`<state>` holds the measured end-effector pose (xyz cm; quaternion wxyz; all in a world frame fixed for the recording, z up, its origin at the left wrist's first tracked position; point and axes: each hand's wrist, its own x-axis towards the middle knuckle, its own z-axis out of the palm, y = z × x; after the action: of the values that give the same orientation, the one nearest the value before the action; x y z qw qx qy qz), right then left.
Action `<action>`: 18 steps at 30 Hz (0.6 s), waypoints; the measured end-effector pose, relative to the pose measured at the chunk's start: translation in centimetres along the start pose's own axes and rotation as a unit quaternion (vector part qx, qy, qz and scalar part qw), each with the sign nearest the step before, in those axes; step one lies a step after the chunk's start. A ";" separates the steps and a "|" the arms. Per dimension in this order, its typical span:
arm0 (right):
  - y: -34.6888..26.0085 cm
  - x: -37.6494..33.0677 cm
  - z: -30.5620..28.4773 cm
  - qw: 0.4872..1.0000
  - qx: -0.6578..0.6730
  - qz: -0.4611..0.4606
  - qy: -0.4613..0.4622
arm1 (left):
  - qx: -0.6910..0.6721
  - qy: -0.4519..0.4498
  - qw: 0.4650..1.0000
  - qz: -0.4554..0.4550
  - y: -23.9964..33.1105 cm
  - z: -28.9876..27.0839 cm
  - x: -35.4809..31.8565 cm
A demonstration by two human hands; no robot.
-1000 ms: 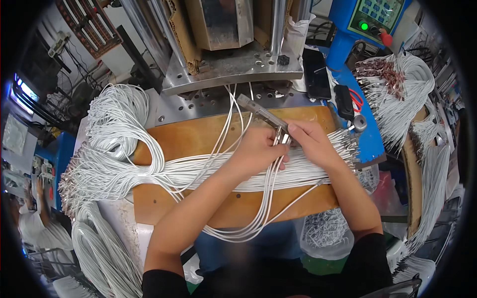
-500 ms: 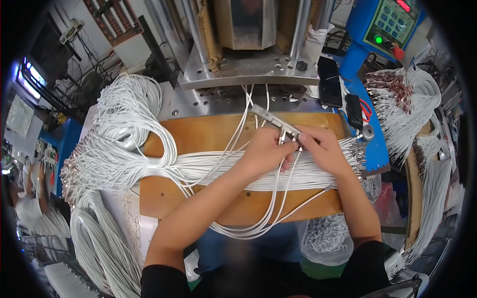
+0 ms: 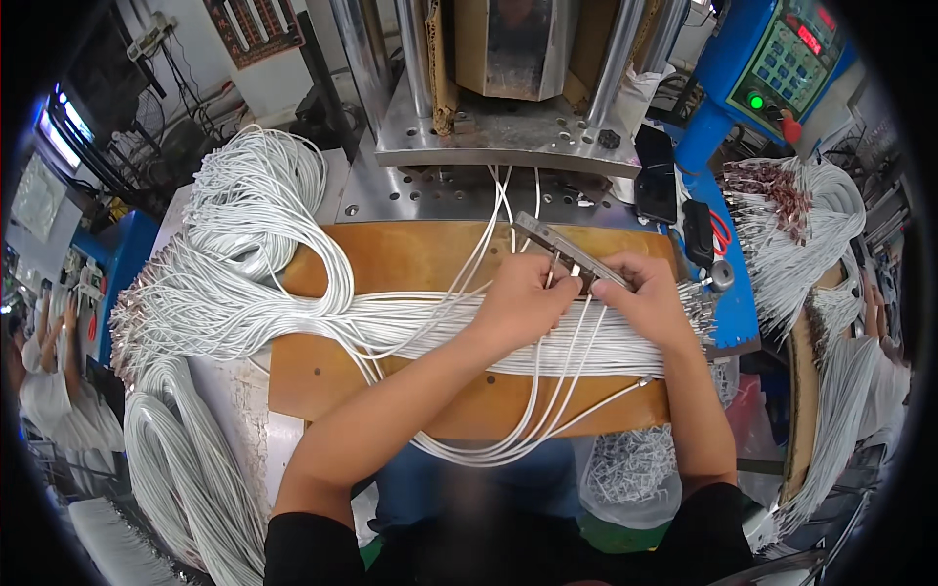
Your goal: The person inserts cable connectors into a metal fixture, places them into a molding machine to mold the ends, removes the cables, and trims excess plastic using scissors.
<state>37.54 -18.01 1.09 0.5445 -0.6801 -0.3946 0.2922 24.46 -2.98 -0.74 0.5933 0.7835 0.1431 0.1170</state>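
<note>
A slim metal bar fixture (image 3: 559,242) is held at a slant above the wooden board (image 3: 391,256). My right hand (image 3: 647,298) grips its lower right end, thumb in front and fingers behind. My left hand (image 3: 528,301) is closed in a pinch on a thin white cable (image 3: 553,269) at the bar's near edge. Other white cables (image 3: 576,366) run down from the bar and loop past the board's front edge. Beneath both hands lies a thick bundle of white cables (image 3: 420,317). One loose cable with a metal tip (image 3: 643,382) rests at the board's front right.
Behind the board stands a press with a metal plate (image 3: 508,158) and upright posts. A blue control box (image 3: 782,73) is at the back right, near a black phone (image 3: 656,181). Coiled cables (image 3: 256,200) fill the left; more cables (image 3: 791,230) hang at right. A clear bag of white scraps (image 3: 633,469) sits below.
The bar has been turned, so its darker long face shows now. More cables hang apart below it. My right thumb has shifted along the bar, and the whole view has moved slightly.
</note>
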 end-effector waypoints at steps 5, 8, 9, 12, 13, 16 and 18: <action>0.2 -0.2 0.0 0.999 -0.021 -0.035 -0.003 | 0.021 0.023 0.996 0.081 -1.2 0.6 0.3; 0.0 0.2 -0.1 1.000 -0.011 -0.025 0.009 | 0.104 0.017 0.989 0.101 -0.6 0.3 0.4; 0.1 0.2 -0.3 1.000 -0.004 0.001 0.009 | 0.005 0.044 0.995 0.087 -0.4 0.2 0.2; -0.1 0.3 -0.5 0.999 0.013 0.023 0.022 | -0.076 0.082 0.984 0.139 -0.2 -0.6 -0.7; -0.1 0.3 -0.6 0.999 0.014 0.022 0.024 | -0.166 0.087 0.981 0.048 0.4 -0.7 -1.0; 0.0 0.1 -0.6 0.999 0.041 0.029 0.019 | -0.251 0.063 0.965 -0.039 1.2 -1.0 -1.2; 0.5 -0.1 -0.6 0.999 -0.022 -0.032 0.012 | -0.248 0.033 0.968 -0.035 1.2 -1.0 -1.2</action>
<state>38.11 -18.50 0.78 0.5432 -0.6821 -0.4162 0.2580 23.10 -2.85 0.66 0.7677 0.6021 0.1566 0.1536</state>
